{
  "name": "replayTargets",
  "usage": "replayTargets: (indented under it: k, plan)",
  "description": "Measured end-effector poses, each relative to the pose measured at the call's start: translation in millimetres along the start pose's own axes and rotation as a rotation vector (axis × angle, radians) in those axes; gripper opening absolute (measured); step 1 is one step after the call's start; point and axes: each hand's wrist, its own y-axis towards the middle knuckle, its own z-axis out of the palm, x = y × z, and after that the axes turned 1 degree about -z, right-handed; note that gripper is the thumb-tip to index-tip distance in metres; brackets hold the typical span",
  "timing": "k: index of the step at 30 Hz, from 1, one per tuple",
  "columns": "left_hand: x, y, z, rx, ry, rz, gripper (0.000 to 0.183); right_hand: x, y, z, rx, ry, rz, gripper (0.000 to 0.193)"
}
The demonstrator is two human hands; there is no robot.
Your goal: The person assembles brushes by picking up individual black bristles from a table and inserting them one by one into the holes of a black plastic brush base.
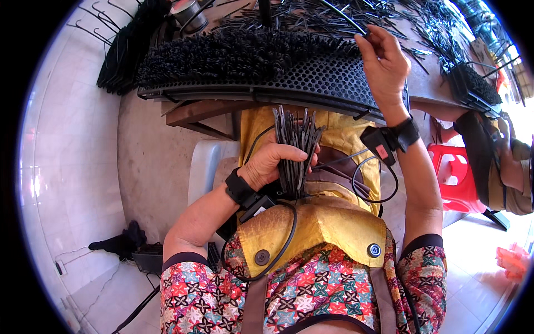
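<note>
My left hand (278,158) is wrapped round a bundle of thin black strips (293,145), held upright in front of my apron with the thumb across them. Their upper ends fan out unevenly above the fist. My right hand (385,64) is raised over the right end of a black perforated tray (334,78). Its thumb and fingers close on the end of a slim, black curved rod (342,15) that runs up out of view. Small black curled pieces (222,58) are packed densely along the tray, left of that hand.
Loose black strips (311,14) cover the table behind the tray, near a metal tin (189,15). Black hooked rods (105,16) stand at the far left. On the right, another person sits by a red plastic stool (456,178) and a smaller black tray (473,86).
</note>
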Motion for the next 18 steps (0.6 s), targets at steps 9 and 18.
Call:
replayTargets:
  k: [9,18]
  plan:
    - [0,1,-5,0.011,-0.032,0.015,0.039,-17,3,29,0.13,-0.231,-0.308,0.021]
    - [-2,-2,-1,-0.078,-0.021,0.03,0.036,4,-9,21,0.459,-0.312,-0.332,0.018]
